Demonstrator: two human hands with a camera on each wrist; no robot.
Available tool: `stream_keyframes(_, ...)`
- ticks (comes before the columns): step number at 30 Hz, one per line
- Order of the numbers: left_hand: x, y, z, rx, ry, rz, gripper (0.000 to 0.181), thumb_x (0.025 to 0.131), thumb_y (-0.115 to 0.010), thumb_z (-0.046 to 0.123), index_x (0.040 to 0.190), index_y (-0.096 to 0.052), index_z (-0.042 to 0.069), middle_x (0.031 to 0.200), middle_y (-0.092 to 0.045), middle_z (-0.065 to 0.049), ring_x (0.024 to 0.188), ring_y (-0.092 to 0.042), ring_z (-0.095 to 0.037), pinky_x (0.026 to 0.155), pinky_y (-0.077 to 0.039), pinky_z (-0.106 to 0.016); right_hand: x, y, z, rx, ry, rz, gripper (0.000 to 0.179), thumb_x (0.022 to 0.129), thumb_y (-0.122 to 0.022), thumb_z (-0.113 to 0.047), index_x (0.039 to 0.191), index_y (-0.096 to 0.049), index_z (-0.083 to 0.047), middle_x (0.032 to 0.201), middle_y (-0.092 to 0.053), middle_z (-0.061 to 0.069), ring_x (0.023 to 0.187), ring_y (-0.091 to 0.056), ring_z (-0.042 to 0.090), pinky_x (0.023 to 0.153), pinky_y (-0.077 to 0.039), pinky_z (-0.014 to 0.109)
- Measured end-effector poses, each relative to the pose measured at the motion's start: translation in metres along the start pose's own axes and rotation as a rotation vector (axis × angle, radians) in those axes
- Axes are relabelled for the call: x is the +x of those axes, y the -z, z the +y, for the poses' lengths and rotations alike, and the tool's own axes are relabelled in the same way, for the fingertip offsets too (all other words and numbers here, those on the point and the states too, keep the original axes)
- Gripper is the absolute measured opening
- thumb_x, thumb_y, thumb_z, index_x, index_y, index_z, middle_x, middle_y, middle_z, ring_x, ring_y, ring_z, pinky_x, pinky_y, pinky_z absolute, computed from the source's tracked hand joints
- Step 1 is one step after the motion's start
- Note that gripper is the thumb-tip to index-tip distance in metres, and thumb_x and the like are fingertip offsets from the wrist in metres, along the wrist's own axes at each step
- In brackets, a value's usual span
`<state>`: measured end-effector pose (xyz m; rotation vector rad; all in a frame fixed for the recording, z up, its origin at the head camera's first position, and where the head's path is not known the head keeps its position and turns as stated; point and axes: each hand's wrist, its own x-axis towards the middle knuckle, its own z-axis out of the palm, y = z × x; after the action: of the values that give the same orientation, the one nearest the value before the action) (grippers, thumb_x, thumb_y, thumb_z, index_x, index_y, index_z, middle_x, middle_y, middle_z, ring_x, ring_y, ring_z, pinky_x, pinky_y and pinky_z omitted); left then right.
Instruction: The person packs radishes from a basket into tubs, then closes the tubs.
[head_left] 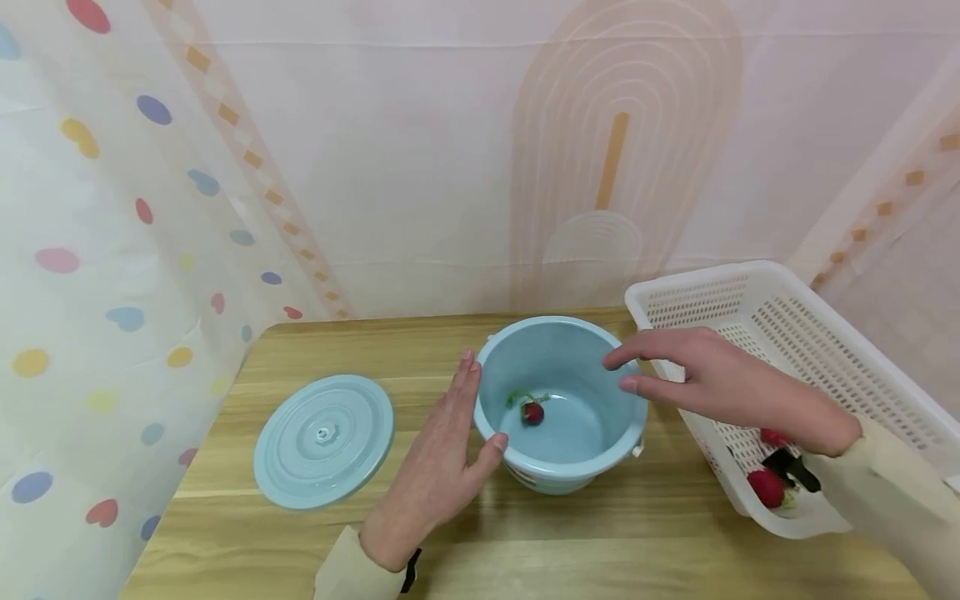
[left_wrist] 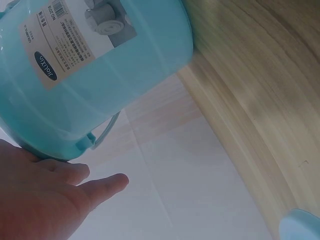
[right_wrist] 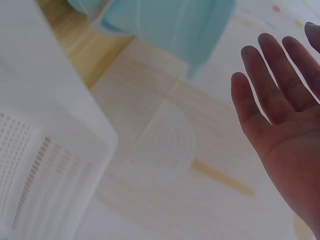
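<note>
A light blue plastic bucket (head_left: 562,467) stands upright on the table. A small round red radish (head_left: 532,413) with thin green stems lies on its bottom. My left hand (head_left: 433,462) rests its straight fingers at the left side of the bucket's rim, thumb near the front. Over the right rim hangs my right hand (head_left: 701,373), fingers loosely spread and nothing held; the right wrist view shows its bare palm. Printed on the bucket's side is a label (left_wrist: 75,45), seen in the left wrist view.
A matching blue lid (head_left: 300,450) lies flat on the wooden table (head_left: 600,558), left of the bucket. At the right stands a white slotted basket (head_left: 862,333) with a few red radishes (head_left: 765,488) in its near end, partly behind my right arm. A patterned cloth (head_left: 420,167) hangs behind.
</note>
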<state>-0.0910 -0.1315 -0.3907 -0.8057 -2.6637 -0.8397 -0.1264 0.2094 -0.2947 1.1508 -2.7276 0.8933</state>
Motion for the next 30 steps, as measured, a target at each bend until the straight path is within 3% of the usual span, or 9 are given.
stream_keyframes(9,-0.002,0.002,-0.003,0.006,0.017,-0.002,0.082,0.103,-0.050,0.041,0.166,-0.012,0.005,0.174,-0.007,-0.009,0.158,-0.016,-0.029,0.119,-0.030,-0.059,-0.031,0.019,0.010,-0.102,-0.036,0.085,0.034,0.093,-0.077,-0.015,0.123,-0.073,-0.030,0.120,-0.070,-0.020,0.110,-0.066,0.005,0.091,-0.050,0.015)
stream_keyframes(17,-0.004,0.004,-0.008,0.008,0.017,0.004,0.082,0.103,-0.051,0.040,0.167,-0.012,0.007,0.174,-0.007,-0.009,0.157,-0.018,-0.028,0.119,-0.030,-0.057,-0.057,0.024,0.027,-0.133,-0.141,0.087,0.032,0.093,-0.078,-0.017,0.119,-0.074,-0.034,0.116,-0.071,-0.019,0.101,-0.065,0.002,0.085,-0.049,0.012)
stream_keyframes(24,-0.004,0.005,-0.008,0.013,0.011,0.006,0.082,0.103,-0.051,0.041,0.167,-0.013,0.007,0.174,-0.009,-0.009,0.157,-0.018,-0.028,0.119,-0.031,-0.055,-0.076,0.027,0.040,-0.094,-0.255,0.012,0.029,0.094,-0.076,-0.022,0.120,-0.074,-0.036,0.118,-0.071,-0.019,0.105,-0.065,0.001,0.084,-0.054,0.019)
stream_keyframes(30,-0.004,0.005,-0.007,0.009,0.028,-0.006,0.081,0.104,-0.051,0.040,0.167,-0.012,0.008,0.174,-0.008,-0.007,0.157,-0.018,-0.028,0.120,-0.030,-0.055,-0.094,0.019,0.057,0.027,-0.246,-0.091,0.030,0.096,-0.074,-0.020,0.125,-0.072,-0.029,0.121,-0.071,-0.013,0.102,-0.067,0.002,0.079,-0.057,0.023)
